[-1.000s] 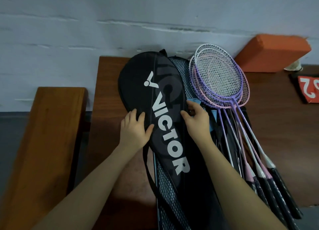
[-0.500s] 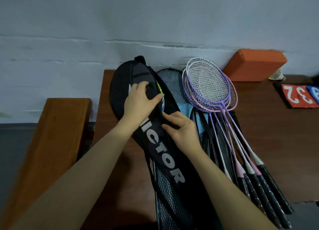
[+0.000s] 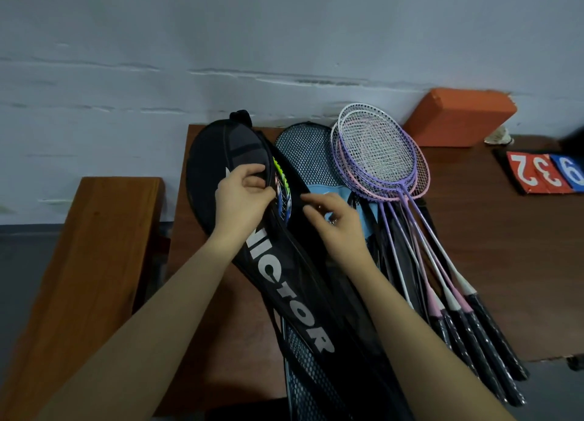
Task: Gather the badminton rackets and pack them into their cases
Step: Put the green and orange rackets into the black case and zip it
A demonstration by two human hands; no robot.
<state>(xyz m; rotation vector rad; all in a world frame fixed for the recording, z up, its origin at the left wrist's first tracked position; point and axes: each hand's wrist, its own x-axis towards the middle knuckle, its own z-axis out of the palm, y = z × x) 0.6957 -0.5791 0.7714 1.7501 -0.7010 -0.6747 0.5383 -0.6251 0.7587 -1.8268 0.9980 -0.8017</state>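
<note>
A black Victor racket case (image 3: 208, 180) lies on the brown table (image 3: 493, 262), its head toward the wall. My left hand (image 3: 241, 196) grips the case's upper flap at the open edge. In the gap shows a racket with a yellow-green frame (image 3: 282, 180). My right hand (image 3: 335, 221) pinches the other edge of the opening with curled fingers. Under the black case lies a mesh and light-blue case (image 3: 308, 150). To the right, several purple and pink rackets (image 3: 379, 155) lie stacked, with their black grips (image 3: 486, 344) toward me.
An orange block (image 3: 458, 117) stands against the wall at the back right, with a shuttlecock (image 3: 499, 136) beside it. Red and blue number cards (image 3: 546, 174) lie at the far right. A wooden bench (image 3: 94, 246) runs along the left of the table.
My left hand went up to the case's head and lifted its flap; my right hand shifted to the opening's other edge. The case now gapes, showing a racket inside.
</note>
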